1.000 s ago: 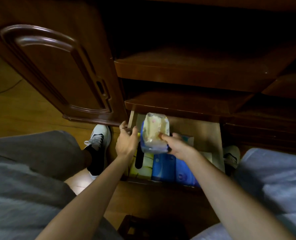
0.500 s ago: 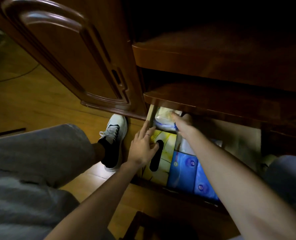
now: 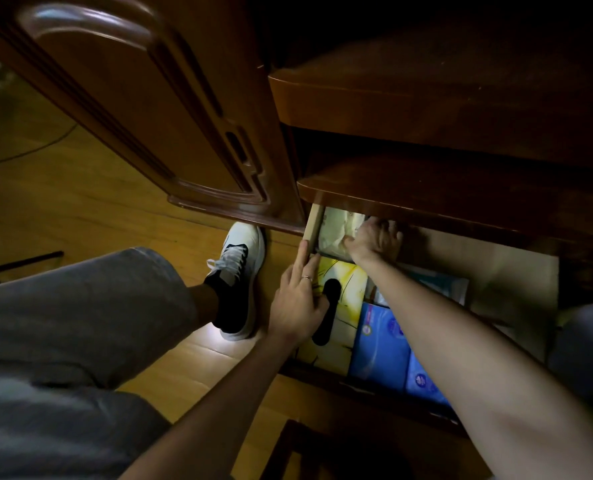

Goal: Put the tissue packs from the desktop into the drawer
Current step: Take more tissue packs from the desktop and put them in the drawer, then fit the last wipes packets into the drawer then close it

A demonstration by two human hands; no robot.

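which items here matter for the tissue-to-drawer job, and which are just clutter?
Job:
- cream tissue pack, under the right hand
- drawer, steadied by the left hand
- blue tissue packs and yellow tissue box inside

Clutter:
- cabinet door
- white shoe
- floor cable

The dark brown wooden cabinet door (image 3: 156, 109) is varnished and glossy, catching highlights along its carved moulding. The pale unfinished wooden drawer wall (image 3: 314, 226) looks matt. The cream tissue pack (image 3: 336, 233) has crinkled shiny plastic wrap; the blue tissue packs (image 3: 380, 348) look smooth and glossy. The yellowish wooden floor (image 3: 80, 209) has a soft sheen.
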